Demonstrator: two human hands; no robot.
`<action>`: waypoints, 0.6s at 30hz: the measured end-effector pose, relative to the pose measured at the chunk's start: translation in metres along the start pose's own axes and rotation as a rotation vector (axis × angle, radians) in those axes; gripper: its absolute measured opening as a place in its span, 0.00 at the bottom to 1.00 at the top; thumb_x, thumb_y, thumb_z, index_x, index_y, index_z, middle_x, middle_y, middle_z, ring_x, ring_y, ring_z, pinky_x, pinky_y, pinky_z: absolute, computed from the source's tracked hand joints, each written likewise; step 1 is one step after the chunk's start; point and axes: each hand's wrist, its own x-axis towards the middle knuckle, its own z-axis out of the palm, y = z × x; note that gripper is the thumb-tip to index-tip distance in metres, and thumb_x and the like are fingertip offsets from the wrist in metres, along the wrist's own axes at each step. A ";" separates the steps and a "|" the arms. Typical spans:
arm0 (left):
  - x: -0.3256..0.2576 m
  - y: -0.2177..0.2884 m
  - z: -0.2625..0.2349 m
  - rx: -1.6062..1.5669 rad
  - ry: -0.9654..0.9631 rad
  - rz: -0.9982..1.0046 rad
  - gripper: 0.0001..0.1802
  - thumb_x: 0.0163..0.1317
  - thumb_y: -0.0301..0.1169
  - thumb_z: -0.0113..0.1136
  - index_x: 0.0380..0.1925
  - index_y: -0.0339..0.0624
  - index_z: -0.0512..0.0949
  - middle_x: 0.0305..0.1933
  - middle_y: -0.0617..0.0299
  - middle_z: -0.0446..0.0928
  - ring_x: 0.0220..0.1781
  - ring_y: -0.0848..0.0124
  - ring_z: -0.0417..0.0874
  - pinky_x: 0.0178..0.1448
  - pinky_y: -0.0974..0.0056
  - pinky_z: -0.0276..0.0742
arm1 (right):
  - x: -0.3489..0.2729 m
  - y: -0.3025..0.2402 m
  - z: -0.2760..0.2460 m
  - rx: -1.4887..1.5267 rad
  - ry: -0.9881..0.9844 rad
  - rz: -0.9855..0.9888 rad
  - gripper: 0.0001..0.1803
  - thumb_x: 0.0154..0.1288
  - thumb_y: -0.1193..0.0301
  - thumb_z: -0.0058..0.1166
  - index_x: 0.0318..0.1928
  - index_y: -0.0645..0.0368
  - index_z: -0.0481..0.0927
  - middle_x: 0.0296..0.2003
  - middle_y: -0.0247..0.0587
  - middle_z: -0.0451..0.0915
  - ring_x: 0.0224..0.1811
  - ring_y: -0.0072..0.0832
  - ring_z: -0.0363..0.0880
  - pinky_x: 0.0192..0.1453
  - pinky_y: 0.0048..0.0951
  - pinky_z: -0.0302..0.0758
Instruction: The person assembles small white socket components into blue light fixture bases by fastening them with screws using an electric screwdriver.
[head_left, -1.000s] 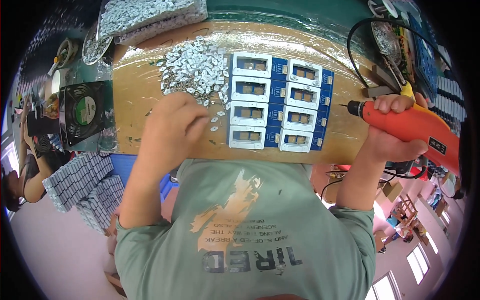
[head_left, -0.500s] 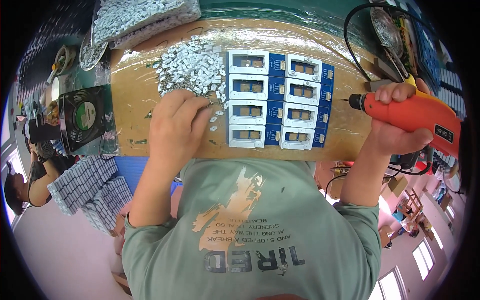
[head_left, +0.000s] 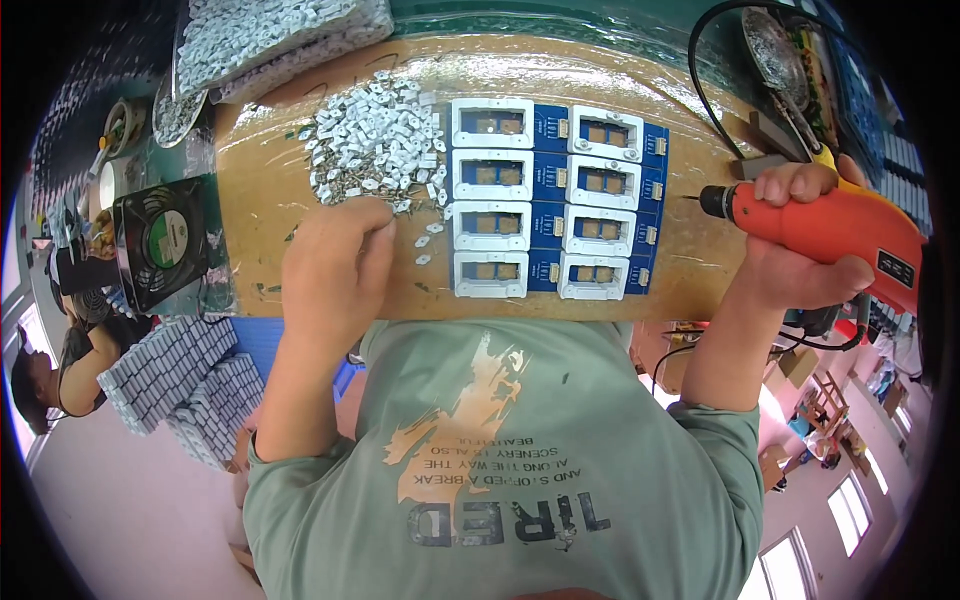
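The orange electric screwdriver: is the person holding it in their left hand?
No, the right hand grips the orange electric screwdriver.

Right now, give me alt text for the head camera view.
The left hand reaches into a pile of small white clips on a brown workbench, while the right hand grips an orange electric screwdriver beside a blue circuit board panel.

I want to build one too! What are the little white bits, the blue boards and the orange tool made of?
White bits: probably moulded plastic, matte and pale, all alike.
Blue boards: likely circuit board, flat glossy blue with small connectors.
Orange tool in the right hand: seemingly plastic body, smooth orange, dark tip probably metal.
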 end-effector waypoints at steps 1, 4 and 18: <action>-0.004 0.001 -0.003 0.011 -0.043 -0.037 0.05 0.57 0.26 0.66 0.34 0.42 0.82 0.38 0.58 0.83 0.40 0.57 0.83 0.44 0.57 0.77 | 0.000 0.000 0.000 0.000 0.004 0.002 0.55 0.54 0.29 0.58 0.65 0.66 0.66 0.37 0.43 0.76 0.34 0.35 0.75 0.41 0.36 0.75; -0.010 0.003 -0.005 -0.008 -0.081 -0.052 0.05 0.58 0.26 0.66 0.35 0.42 0.82 0.38 0.58 0.83 0.39 0.57 0.83 0.44 0.56 0.77 | 0.001 0.000 0.000 0.007 -0.001 0.005 0.55 0.55 0.29 0.58 0.65 0.66 0.66 0.37 0.43 0.76 0.34 0.35 0.75 0.41 0.37 0.75; -0.015 0.007 -0.001 -0.127 -0.038 0.030 0.08 0.57 0.22 0.67 0.37 0.42 0.82 0.38 0.58 0.84 0.41 0.58 0.85 0.43 0.60 0.80 | 0.000 0.000 0.000 -0.006 -0.039 -0.032 0.56 0.56 0.27 0.54 0.66 0.67 0.65 0.38 0.44 0.77 0.35 0.35 0.76 0.42 0.37 0.75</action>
